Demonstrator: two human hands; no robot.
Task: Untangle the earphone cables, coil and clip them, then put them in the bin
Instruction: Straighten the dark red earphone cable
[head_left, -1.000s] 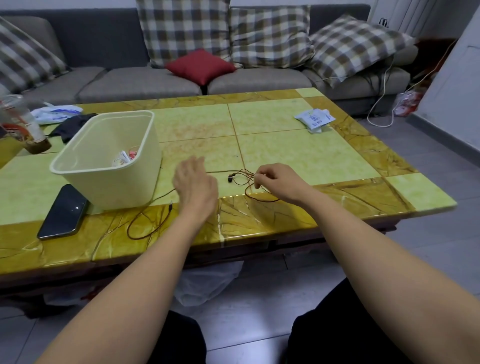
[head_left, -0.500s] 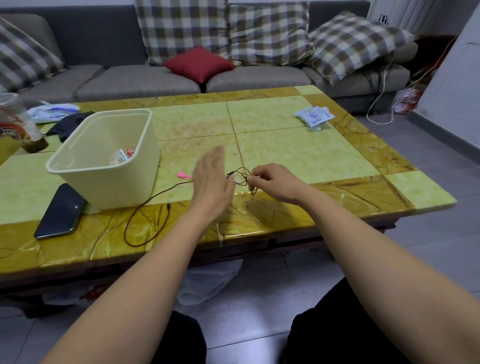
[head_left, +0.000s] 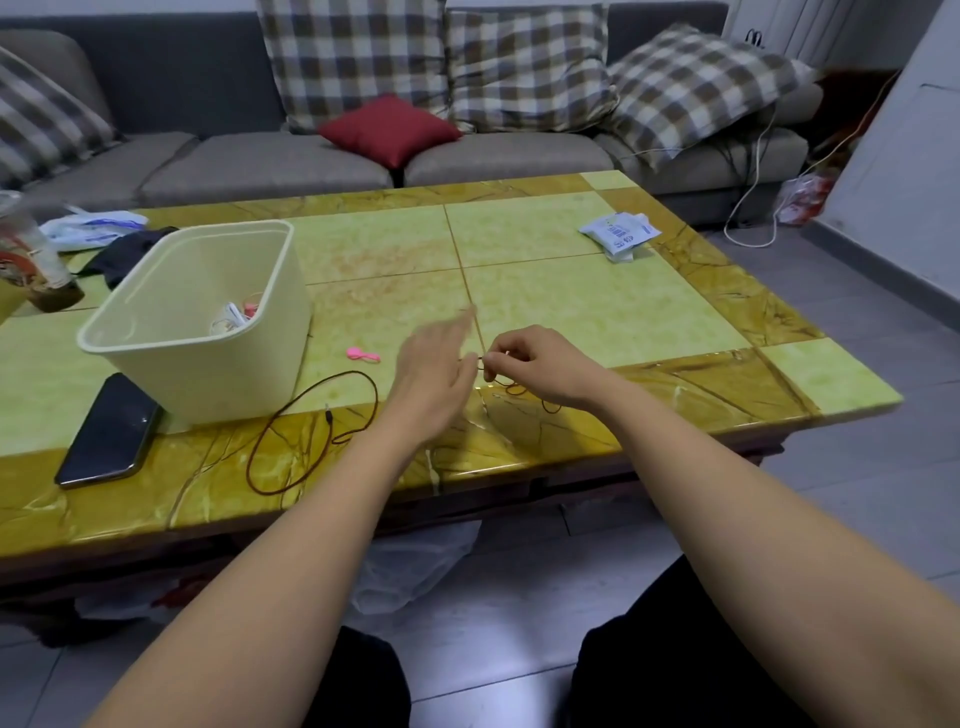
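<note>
Where the room closes off at the back, a grey sofa (head_left: 260, 171) runs the full width, carrying plaid cushions (head_left: 353, 57) and one red cushion (head_left: 389, 130). Before it stands a low table (head_left: 597, 312) with a yellow-green tiled top and an amber marbled border.

On the left part of the table sits a cream plastic bin (head_left: 208, 384), upright and open-topped, with a few small white and pink items lying in its bottom. A dark phone (head_left: 109, 431) lies flat, screen up, just beside the bin's near left corner. A white packet (head_left: 621, 234) lies near the far right edge, well apart from the work area.

Both bare forearms reach in from the near side. The right hand (head_left: 535, 364) has its fingers curled and pinches a tangled section of the earphone cable (head_left: 249, 470) just above the table's near border. The left hand (head_left: 431, 374) is close beside it, fingers extended and blurred; whether it touches the cable cannot be told.

From the hands the brown cable trails left across the table and forms a loose loop on the amber border, in front of the bin, with its plug lying inside the loop. A pink clip (head_left: 362, 355) lies on the green tile between the bin and the left hand, touching neither.
</note>
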